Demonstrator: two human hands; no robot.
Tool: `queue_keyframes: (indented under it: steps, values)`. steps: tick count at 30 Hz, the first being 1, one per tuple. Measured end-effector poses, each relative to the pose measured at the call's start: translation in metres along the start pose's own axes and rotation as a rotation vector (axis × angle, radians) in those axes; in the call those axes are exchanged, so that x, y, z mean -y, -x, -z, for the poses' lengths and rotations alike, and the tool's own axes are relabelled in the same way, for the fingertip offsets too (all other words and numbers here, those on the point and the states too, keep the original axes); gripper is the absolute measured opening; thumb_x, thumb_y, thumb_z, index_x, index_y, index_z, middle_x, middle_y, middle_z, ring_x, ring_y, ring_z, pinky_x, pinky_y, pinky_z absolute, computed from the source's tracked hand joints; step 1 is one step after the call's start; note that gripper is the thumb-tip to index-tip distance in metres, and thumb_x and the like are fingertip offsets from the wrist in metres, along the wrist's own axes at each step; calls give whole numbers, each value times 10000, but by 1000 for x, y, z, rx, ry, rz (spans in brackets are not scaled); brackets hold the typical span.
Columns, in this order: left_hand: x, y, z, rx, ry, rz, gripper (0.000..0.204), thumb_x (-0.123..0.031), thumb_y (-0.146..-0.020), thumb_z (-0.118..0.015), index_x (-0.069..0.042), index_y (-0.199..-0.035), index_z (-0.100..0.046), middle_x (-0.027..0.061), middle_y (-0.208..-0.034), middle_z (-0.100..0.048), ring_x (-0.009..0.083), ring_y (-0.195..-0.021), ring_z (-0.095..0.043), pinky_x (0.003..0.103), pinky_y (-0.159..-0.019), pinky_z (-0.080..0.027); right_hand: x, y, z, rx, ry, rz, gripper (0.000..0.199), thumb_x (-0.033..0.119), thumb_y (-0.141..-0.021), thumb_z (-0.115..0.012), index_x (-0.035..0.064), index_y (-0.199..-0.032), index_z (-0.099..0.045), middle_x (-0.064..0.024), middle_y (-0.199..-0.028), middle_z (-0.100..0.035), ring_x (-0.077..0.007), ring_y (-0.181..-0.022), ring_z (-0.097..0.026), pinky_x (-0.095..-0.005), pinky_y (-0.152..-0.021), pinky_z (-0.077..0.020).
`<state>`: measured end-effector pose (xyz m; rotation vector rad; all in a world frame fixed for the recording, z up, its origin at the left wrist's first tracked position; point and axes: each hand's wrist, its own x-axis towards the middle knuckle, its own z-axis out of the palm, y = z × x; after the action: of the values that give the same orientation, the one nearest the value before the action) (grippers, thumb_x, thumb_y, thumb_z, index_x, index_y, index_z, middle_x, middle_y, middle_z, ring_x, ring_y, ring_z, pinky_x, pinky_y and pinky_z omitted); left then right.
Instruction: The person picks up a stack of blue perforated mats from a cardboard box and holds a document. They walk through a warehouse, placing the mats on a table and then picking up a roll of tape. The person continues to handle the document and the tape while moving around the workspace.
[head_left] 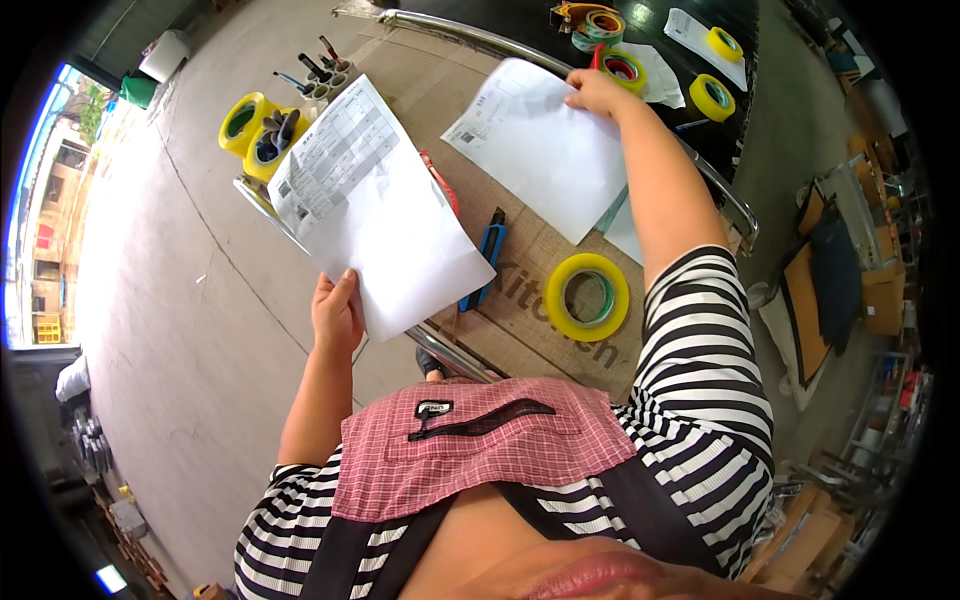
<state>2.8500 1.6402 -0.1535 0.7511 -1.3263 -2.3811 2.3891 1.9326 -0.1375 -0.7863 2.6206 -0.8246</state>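
My left hand (336, 312) pinches the lower corner of a white printed sheet (370, 200) with a table on it, held up over the near left edge of the cardboard-covered table (520, 290). My right hand (598, 92) reaches forward and grips the top corner of a second white sheet (545, 145), which hangs over the table's middle. Between the two sheets lies a blue utility knife (488, 262). A yellow tape roll (587, 296) rests flat on the cardboard below my right forearm.
Two yellow tape rolls (255, 135) and several pens in tubes (320, 78) sit at the table's far left. More tape rolls (712, 95) and papers lie on a dark surface beyond a metal rail (470, 35). Concrete floor lies left; boxes and clutter stand right.
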Motion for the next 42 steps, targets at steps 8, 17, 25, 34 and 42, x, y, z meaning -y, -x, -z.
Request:
queue_keyframes:
  steps: [8, 17, 25, 34, 42]
  values:
    - [-3, -5, 13, 90, -49, 50, 362, -65, -977, -484, -20, -1335, -446, 125, -1285, -574, 238, -1147, -577, 382, -993, -464, -13, 6, -17, -162, -61, 68, 256, 110, -784, -720, 29, -1023, -682, -115, -929, -711, -223, -863, -661, -344, -789, -502]
    - [-1, -9, 14, 98, -90, 76, 353, -67, -977, -478, -7, -1325, -458, 119, -1260, -586, 236, -1137, -578, 386, -983, -466, -54, 132, 39, -542, -891, -1, 323, 106, -851, -651, 4, -1156, -615, -79, -992, -657, -160, -878, -611, -298, -758, -482]
    - [22, -6, 13, 63, -146, -191, 276, -63, -977, -510, -14, -1249, -506, 69, -1187, -601, 164, -1066, -573, 328, -951, -453, -195, 398, 44, -930, -1632, 170, 287, 156, -1001, -471, -6, -1230, -534, -113, -1163, -637, -244, -1067, -625, -381, -940, -514]
    - [32, 24, -26, 32, 91, -286, 356, -81, -978, -518, -18, -1325, -471, 99, -1298, -540, 226, -1180, -521, 378, -1013, -429, -203, 657, -10, -1446, -1620, -347, 380, 202, -1020, -477, -3, -1340, -457, -146, -1264, -591, -289, -1181, -562, -446, -1018, -454]
    - [63, 142, -102, 229, 210, -61, 388, -109, -976, -496, -30, -1353, -446, 98, -1328, -520, 251, -1232, -494, 428, -1051, -402, -215, 724, -10, -1025, -1643, -214, 304, 185, -1000, -488, 6, -1244, -515, -127, -1168, -630, -265, -1085, -615, -417, -955, -506]
